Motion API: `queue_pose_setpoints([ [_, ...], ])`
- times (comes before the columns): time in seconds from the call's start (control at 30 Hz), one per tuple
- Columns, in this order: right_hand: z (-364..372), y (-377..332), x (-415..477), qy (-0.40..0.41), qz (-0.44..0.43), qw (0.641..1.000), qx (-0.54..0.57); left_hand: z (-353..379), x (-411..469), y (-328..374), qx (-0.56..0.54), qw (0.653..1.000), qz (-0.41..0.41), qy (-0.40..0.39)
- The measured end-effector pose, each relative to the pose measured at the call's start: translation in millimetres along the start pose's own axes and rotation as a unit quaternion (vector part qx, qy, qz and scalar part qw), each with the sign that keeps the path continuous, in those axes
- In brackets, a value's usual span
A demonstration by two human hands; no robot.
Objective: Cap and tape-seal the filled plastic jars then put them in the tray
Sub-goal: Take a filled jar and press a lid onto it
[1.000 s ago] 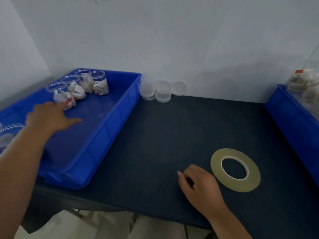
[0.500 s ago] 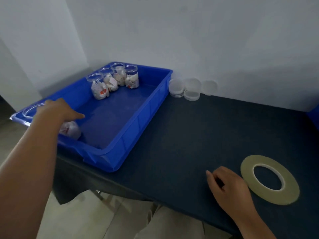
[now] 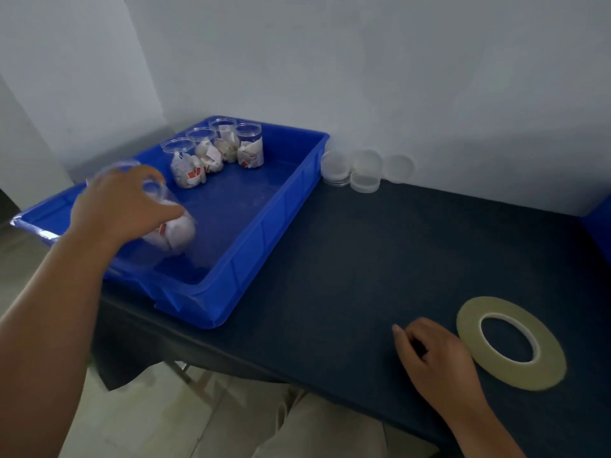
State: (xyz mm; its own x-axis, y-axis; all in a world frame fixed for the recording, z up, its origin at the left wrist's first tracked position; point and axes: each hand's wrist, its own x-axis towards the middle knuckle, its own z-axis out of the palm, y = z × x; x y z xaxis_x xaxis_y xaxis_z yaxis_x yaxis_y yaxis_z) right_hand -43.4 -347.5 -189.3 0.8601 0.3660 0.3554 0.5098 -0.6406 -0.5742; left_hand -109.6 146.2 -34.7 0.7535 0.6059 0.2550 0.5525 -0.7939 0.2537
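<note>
My left hand (image 3: 122,203) grips a clear plastic jar (image 3: 172,229) filled with white packets, tilted and blurred, above the near part of the blue tray (image 3: 264,233). Several open filled jars (image 3: 215,153) stand in a row at the tray's far corner. Clear lids (image 3: 365,170) lie stacked against the wall beside the tray. A flat roll of pale tape (image 3: 510,347) lies on the dark table (image 3: 380,259). My right hand (image 3: 433,355) rests on the table just left of the tape, fingers loosely curled and holding nothing.
Another clear jar rim (image 3: 114,166) shows behind my left hand. A blue bin's edge (image 3: 600,223) shows at the far right. White walls close the back and left. The table's front edge runs near my legs.
My left hand has taken hold of a filled jar at the tray's near left and lifted it toward the tray's middle. The view has swung left. My right hand stays beside the tape.
</note>
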Motion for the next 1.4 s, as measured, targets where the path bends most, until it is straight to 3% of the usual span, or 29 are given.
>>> queue_pose_setpoints([
  [0.17, -1.0, -0.2, 0.5, -0.001, -0.006, 1.000, 0.000, -53.4, -8.6, 67.5, -0.037, 0.986, 0.145, 0.072],
  [0.33, -1.4, -0.7, 0.8, -0.002, 0.000, 1.000, 0.012, -58.1, -34.1, 149.5, -0.043, 0.941, 0.335, -0.037],
  [0.43, -2.5, 0.3, 0.6, -0.006, 0.008, 1.000, 0.015, -21.2, -46.0, 189.5, 0.006, 0.909, 0.397, -0.127],
  [0.6, -2.0, -0.3, 0.1, -0.009, 0.001, 1.000, 0.012, 56.0, -45.8, 214.0, 0.050, 0.883, 0.436, -0.168],
  [0.9, -2.3, 1.1, 1.1, -0.013, 0.006, 1.000, 0.016, 101.0, -15.2, 204.0, 0.000, 0.900, 0.399, -0.173],
  [1.0, -2.7, 0.3, 1.0, -0.014, 0.011, 1.000, 0.018, 101.8, -28.9, 195.0, -0.053, 0.915, 0.389, -0.098],
  [1.1, -1.7, 0.4, 0.4, -0.007, 0.004, 1.000, 0.019, 124.0, -60.9, 188.8, -0.201, 0.938, 0.282, -0.031],
  [1.2, -1.4, -0.1, 0.3, -0.002, -0.001, 1.000, 0.015, 156.8, -93.7, 194.0, -0.392, 0.907, 0.153, -0.004],
  [1.27, -3.3, -2.4, 0.4, 0.006, -0.001, 1.000, 0.019, 163.5, -100.5, 197.8, -0.444, 0.892, 0.086, 0.025],
  [1.4, -15.7, -5.6, -3.5, 0.034, 0.000, 0.997, 0.072, 159.7, -111.4, 198.0, -0.486, 0.869, 0.077, 0.051],
])
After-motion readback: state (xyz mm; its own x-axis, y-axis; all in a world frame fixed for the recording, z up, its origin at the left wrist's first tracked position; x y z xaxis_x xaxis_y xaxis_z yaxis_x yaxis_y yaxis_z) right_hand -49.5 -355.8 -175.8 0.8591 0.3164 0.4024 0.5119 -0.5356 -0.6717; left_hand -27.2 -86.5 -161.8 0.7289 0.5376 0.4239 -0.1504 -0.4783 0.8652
